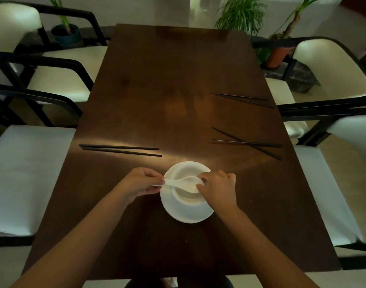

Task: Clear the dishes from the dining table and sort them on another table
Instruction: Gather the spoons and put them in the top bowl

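White glazed ceramic makes up the stack at the near middle of the dark brown wooden tabletop (178, 80): a round white saucer plate (184, 213) carries a white ceramic bowl (184, 173), and a white ceramic soup spoon (183, 182) lies across the bowl's rim with its handle pointing left. The left hand (140, 182) pinches that handle end between curled fingers (155, 175). The right hand (218, 188) curls over the bowl's right rim, thumb and fingertips touching the rim and the spoon's scoop; I cannot tell whether it truly grips either.

Three pairs of black chopsticks lie apart from the stack: the left pair (119, 150) just beyond it, the crossed right pair (246, 143), and the farther right pair (242, 99).

The risk, as I judge it, is slippage: glazed pieces stacked loosely could slide if the plate tilts when lifted, and the spoon could tip off the rim. Chopsticks gathered on top would roll.
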